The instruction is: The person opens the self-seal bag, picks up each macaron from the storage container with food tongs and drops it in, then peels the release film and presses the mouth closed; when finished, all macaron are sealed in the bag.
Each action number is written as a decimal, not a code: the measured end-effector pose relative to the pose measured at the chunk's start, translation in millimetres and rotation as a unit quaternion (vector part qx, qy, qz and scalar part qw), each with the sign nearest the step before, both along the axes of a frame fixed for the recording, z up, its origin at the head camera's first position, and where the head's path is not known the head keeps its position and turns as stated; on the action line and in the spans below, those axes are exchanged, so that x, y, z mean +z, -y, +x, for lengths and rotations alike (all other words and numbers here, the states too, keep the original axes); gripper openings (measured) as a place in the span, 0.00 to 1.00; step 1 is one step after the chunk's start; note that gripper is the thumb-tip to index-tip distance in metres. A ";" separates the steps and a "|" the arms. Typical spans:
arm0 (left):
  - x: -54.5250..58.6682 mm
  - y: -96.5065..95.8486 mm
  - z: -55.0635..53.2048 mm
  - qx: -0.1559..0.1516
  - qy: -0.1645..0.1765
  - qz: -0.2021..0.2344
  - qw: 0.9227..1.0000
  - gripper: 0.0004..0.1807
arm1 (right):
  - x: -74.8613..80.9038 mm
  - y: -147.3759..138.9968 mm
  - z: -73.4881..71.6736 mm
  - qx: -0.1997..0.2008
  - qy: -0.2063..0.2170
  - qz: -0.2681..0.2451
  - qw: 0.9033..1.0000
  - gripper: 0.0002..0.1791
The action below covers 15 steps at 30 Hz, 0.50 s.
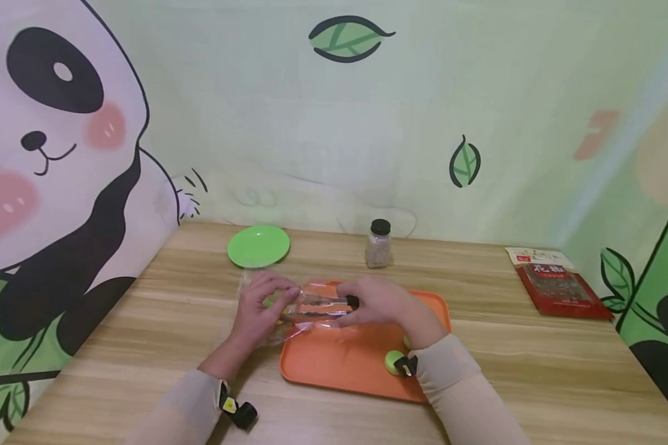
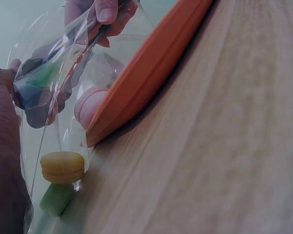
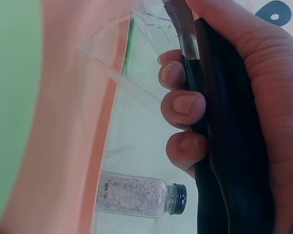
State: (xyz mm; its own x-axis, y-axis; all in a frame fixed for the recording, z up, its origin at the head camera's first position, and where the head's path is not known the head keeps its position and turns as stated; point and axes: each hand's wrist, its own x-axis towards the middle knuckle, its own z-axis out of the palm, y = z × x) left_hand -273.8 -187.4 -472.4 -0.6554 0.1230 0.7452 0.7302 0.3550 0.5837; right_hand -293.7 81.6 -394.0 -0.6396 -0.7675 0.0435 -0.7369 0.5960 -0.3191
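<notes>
My left hand (image 1: 260,309) pinches a clear plastic bag (image 2: 63,136) by its mouth, over the left edge of an orange tray (image 1: 345,364). My right hand (image 1: 383,301) grips the black handles of metal tongs (image 3: 234,131), whose tips reach into the bag. Between the tips a green piece (image 2: 44,73) shows, blurred through the plastic. At the bag's bottom, in the left wrist view, a yellow macaron (image 2: 62,167) rests above a green macaron (image 2: 57,199). A pink macaron (image 2: 90,105) shows by the tray rim. Another green macaron (image 1: 393,362) lies on the tray beside my right wrist.
A green plate (image 1: 258,245) is at the back left of the wooden table (image 1: 145,346). Behind the tray stands a glass jar (image 1: 378,247) with a black lid. A red packet (image 1: 562,287) lies at the right. A printed panda wall borders the table.
</notes>
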 end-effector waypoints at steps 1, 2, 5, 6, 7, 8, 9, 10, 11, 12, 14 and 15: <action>-0.5 -0.4 0.3 0.001 -0.001 -0.001 1.000 0.07 | 0.1 -1.0 0.7 -0.002 0.000 0.000 1.000 0.24; -1.1 -0.8 0.4 0.002 -0.001 -0.002 1.000 0.07 | -0.3 -2.1 0.9 -0.002 0.002 -0.001 1.000 0.24; -1.7 -1.7 0.5 0.007 -0.005 -0.004 1.000 0.06 | -0.5 -5.3 1.0 0.003 0.002 -0.011 1.000 0.24; -1.6 -1.8 0.5 0.008 -0.007 -0.004 1.000 0.06 | -0.4 -6.4 0.6 0.005 0.001 -0.014 1.000 0.24; -1.5 -1.8 0.8 0.010 -0.008 -0.004 1.000 0.07 | -0.2 -7.3 0.3 0.005 0.002 -0.015 1.000 0.24; -1.4 -1.7 1.0 0.010 -0.010 -0.004 1.000 0.07 | 0.2 -8.2 0.1 0.004 0.004 -0.016 1.000 0.24; -1.3 -1.6 1.1 0.011 -0.011 -0.004 1.000 0.07 | 0.9 -9.0 -0.1 0.002 0.007 -0.016 1.000 0.24; -1.2 -1.5 1.3 0.011 -0.011 -0.002 1.000 0.07 | 1.3 -9.7 -0.3 -0.001 0.008 -0.013 1.000 0.24; -1.2 -1.4 1.2 0.011 -0.013 -0.002 1.000 0.07 | 1.7 -10.3 -0.7 -0.005 0.010 -0.010 1.000 0.24; -1.2 -1.2 1.1 0.010 -0.013 -0.001 1.000 0.08 | 2.2 -10.8 -0.9 -0.010 0.013 -0.006 1.000 0.24; -1.1 -1.0 0.8 0.009 -0.014 0.001 1.000 0.08 | 2.9 -11.8 -1.6 -0.019 0.019 -0.001 1.000 0.23; -1.2 -0.9 0.4 0.009 -0.015 0.001 1.000 0.08 | 3.2 -12.2 -1.9 -0.022 0.022 0.001 0.999 0.23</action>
State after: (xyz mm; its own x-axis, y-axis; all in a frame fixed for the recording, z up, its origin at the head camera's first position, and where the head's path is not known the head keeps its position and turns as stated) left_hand -273.3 -186.4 -473.6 -0.6342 0.1096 0.7653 0.7414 0.3668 0.5619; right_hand -295.6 93.8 -390.8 -0.6745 -0.7382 0.0130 -0.6945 0.6284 -0.3503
